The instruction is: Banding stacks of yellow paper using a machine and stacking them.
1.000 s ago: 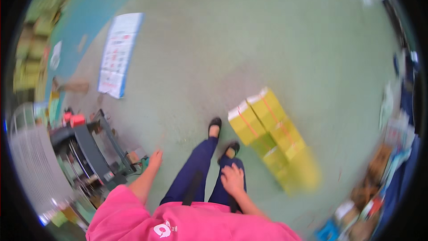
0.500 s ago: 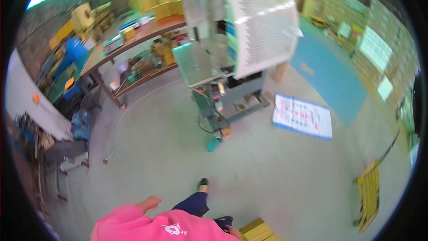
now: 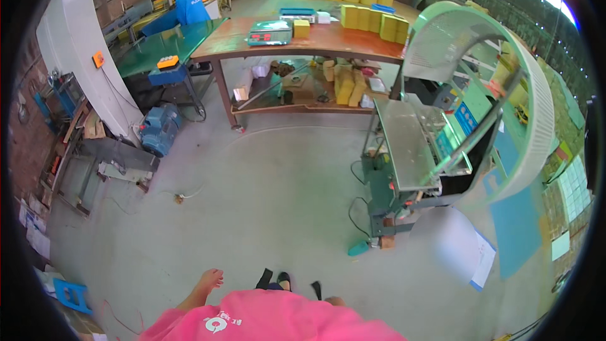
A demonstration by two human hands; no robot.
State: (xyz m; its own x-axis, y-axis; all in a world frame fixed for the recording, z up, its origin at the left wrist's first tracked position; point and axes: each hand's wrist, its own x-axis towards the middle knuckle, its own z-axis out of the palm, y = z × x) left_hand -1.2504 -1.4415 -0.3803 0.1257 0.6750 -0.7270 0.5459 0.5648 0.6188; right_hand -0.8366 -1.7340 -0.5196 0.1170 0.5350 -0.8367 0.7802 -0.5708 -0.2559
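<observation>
My left hand (image 3: 213, 279) hangs at the left of my pink top (image 3: 278, 316), its fingers loosely curled in with nothing in them. Nothing touches it; the grey floor (image 3: 271, 183) lies below. At the right of the top a little skin of my right arm or hand (image 3: 335, 301) shows, its fingers hidden. One dark shoe (image 3: 284, 280) pokes out in front of me, between two dark strap-like ends. Ahead on the right stands a machine with a metal tabletop (image 3: 404, 139) and a curved, perforated guard (image 3: 536, 107).
A wooden table (image 3: 230, 41) with a scale (image 3: 269, 33) and yellow boxes (image 3: 360, 17) stands ahead. Left are a green-topped bench (image 3: 161, 45), a person in blue (image 3: 190, 7) and a blue motor (image 3: 161, 129). A teal pedal-like piece (image 3: 358, 249) lies by the machine.
My view has swung left, so the machine now sits farther right and the table faces me. The yellow trolley and the yellow box by my right hand have nearly or wholly left view.
</observation>
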